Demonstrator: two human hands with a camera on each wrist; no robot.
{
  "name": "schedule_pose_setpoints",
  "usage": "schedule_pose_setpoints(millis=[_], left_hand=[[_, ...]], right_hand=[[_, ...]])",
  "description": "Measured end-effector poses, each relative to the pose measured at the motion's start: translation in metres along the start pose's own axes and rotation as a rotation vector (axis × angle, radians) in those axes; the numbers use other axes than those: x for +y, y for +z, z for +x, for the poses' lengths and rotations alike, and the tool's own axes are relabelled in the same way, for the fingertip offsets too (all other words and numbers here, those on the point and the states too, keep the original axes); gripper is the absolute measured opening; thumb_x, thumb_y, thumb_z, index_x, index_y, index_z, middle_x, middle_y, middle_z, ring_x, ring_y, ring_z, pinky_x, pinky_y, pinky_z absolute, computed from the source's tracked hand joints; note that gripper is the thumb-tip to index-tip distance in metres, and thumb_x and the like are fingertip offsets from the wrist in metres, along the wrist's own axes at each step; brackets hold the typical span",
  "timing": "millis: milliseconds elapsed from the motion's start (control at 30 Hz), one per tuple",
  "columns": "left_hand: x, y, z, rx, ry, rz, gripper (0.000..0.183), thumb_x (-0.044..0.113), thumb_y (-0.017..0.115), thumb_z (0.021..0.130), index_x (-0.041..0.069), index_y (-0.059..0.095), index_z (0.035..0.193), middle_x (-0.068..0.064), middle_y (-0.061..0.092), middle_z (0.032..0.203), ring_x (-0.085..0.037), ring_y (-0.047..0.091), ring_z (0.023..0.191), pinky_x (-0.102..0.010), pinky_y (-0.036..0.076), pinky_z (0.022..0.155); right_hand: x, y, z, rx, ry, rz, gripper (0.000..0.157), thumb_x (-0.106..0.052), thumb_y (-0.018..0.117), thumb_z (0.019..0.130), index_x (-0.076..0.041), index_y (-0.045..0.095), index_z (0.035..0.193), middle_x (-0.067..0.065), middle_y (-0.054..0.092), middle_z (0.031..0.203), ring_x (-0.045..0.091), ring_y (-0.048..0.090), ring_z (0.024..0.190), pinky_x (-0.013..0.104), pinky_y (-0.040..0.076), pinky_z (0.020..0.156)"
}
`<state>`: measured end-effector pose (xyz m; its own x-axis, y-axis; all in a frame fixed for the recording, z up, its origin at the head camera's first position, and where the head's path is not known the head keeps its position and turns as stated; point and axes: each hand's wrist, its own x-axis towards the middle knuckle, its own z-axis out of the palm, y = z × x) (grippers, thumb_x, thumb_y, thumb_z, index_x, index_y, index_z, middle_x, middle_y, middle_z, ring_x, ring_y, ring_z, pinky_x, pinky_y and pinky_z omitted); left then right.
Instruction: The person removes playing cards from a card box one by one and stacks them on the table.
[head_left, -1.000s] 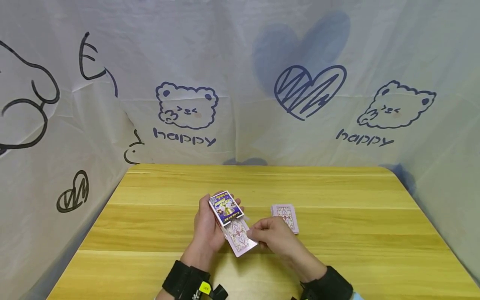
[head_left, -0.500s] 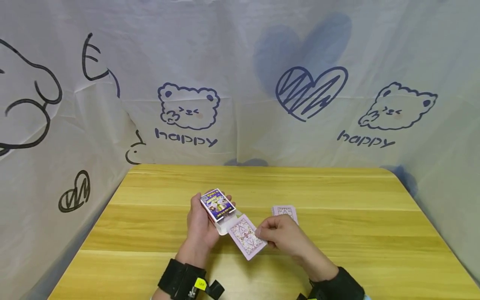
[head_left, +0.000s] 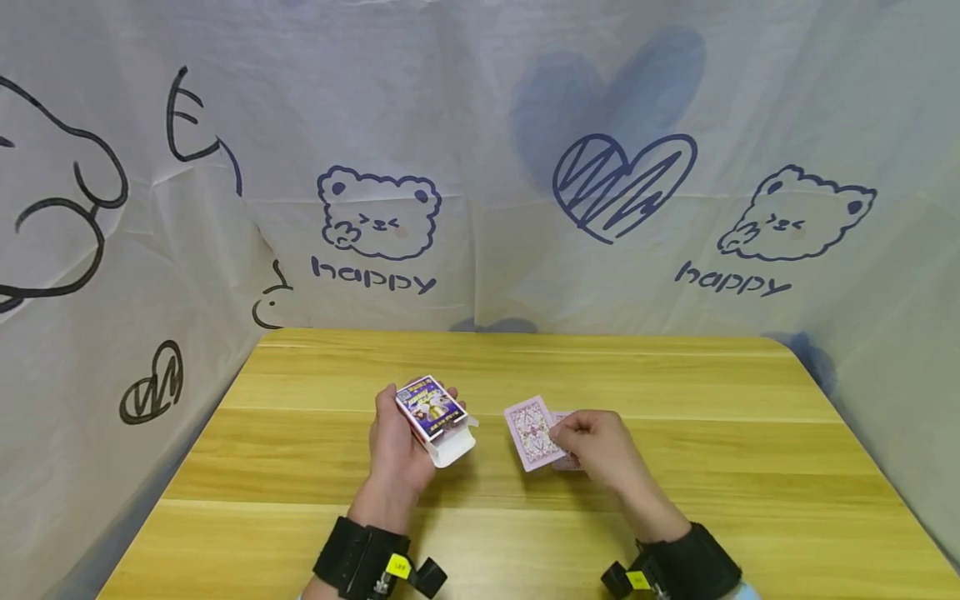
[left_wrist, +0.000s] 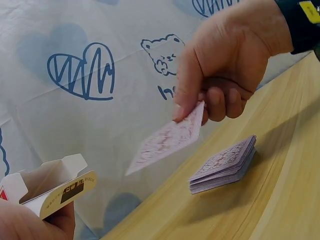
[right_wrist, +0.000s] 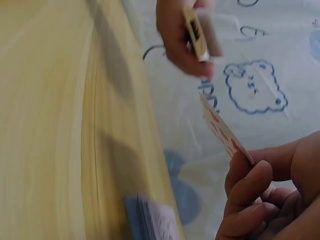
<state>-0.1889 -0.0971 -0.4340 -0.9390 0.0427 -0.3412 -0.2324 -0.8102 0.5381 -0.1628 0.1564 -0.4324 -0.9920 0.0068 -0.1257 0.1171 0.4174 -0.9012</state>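
Observation:
My left hand (head_left: 399,450) grips a purple-and-white card box (head_left: 432,408), its flap end hanging out toward me. In the left wrist view the box (left_wrist: 50,182) has its end uncovered and its flaps spread. Between thumb and fingers, my right hand (head_left: 604,450) pinches a playing card (head_left: 536,433) with a pink patterned back. Red pips show on the underside of that card (right_wrist: 224,132) in the right wrist view. A thick stack of cards (left_wrist: 224,165) lies on the table, back up, below the held card, which partly covers it in the head view.
The wooden table (head_left: 300,533) has a pale curtain (head_left: 480,108) with bear and heart drawings behind it and at both sides. Each wrist wears a black band (head_left: 363,552) with a small camera.
The card has come out of the box and moved right in my right hand, to over the stack. My left hand has drawn slightly left with the box.

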Motion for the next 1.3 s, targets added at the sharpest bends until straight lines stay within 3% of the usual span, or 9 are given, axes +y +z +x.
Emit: schedule_pose_setpoints(millis=[100,333,533,733,933,1100,1300], left_hand=[[0.000,0.000,0.000,-0.022,-0.002,0.010,0.053,0.050,0.023,0.103,0.012,0.033,0.138,-0.022,0.049,0.132,-0.036,0.057,0.115,-0.052,0.050,0.096],[0.000,0.000,-0.001,-0.040,-0.006,0.003,0.056,0.051,0.025,0.102,0.010,0.032,0.139,-0.022,0.045,0.137,-0.035,0.056,0.116,-0.054,0.042,0.104],[-0.001,0.000,-0.001,-0.040,-0.016,-0.002,0.056,0.051,0.027,0.102,0.009,0.034,0.138,-0.022,0.047,0.136,-0.035,0.057,0.116,-0.053,0.044,0.103],[-0.002,-0.001,-0.002,-0.032,-0.025,0.008,0.056,0.052,0.028,0.102,0.011,0.035,0.139,-0.023,0.048,0.137,-0.035,0.057,0.116,-0.052,0.049,0.097],[-0.002,-0.001,-0.002,-0.051,-0.031,-0.001,0.060,0.052,0.028,0.102,0.012,0.029,0.146,-0.022,0.046,0.138,-0.033,0.056,0.117,-0.055,0.040,0.106],[-0.003,-0.001,-0.002,-0.059,-0.030,0.000,0.059,0.052,0.027,0.102,0.011,0.030,0.145,-0.022,0.045,0.138,-0.034,0.056,0.118,-0.055,0.038,0.108],[-0.003,-0.001,-0.001,-0.059,-0.027,-0.003,0.057,0.052,0.027,0.102,0.011,0.034,0.140,-0.023,0.047,0.136,-0.035,0.057,0.116,-0.056,0.038,0.107]], right_hand=[[0.009,-0.007,0.005,0.061,0.001,-0.081,0.015,-0.015,0.066,0.089,-0.003,0.069,0.080,0.009,0.057,0.066,0.017,0.049,0.057,0.026,0.038,0.047],[0.024,-0.027,0.015,0.110,0.009,-0.209,0.021,-0.021,0.064,0.091,-0.004,0.068,0.081,0.011,0.062,0.070,0.017,0.047,0.054,0.027,0.035,0.045],[0.033,-0.038,0.020,0.112,0.063,-0.239,0.022,-0.022,0.062,0.092,-0.002,0.068,0.084,0.015,0.064,0.074,0.019,0.049,0.057,0.028,0.037,0.046],[0.036,-0.037,0.022,0.088,0.084,-0.219,0.023,-0.022,0.063,0.091,-0.002,0.068,0.082,0.012,0.062,0.071,0.018,0.047,0.055,0.027,0.036,0.046],[0.041,-0.034,0.023,0.072,0.122,-0.212,0.022,-0.021,0.064,0.089,-0.003,0.067,0.078,0.006,0.057,0.059,0.015,0.043,0.049,0.025,0.031,0.042],[0.044,-0.034,0.024,0.074,0.122,-0.296,0.024,-0.024,0.066,0.086,-0.004,0.064,0.072,0.001,0.049,0.057,0.015,0.041,0.049,0.025,0.030,0.043],[0.048,-0.033,0.023,0.076,0.097,-0.394,0.022,-0.025,0.067,0.082,-0.007,0.063,0.070,0.003,0.055,0.064,0.018,0.047,0.054,0.027,0.035,0.045]])
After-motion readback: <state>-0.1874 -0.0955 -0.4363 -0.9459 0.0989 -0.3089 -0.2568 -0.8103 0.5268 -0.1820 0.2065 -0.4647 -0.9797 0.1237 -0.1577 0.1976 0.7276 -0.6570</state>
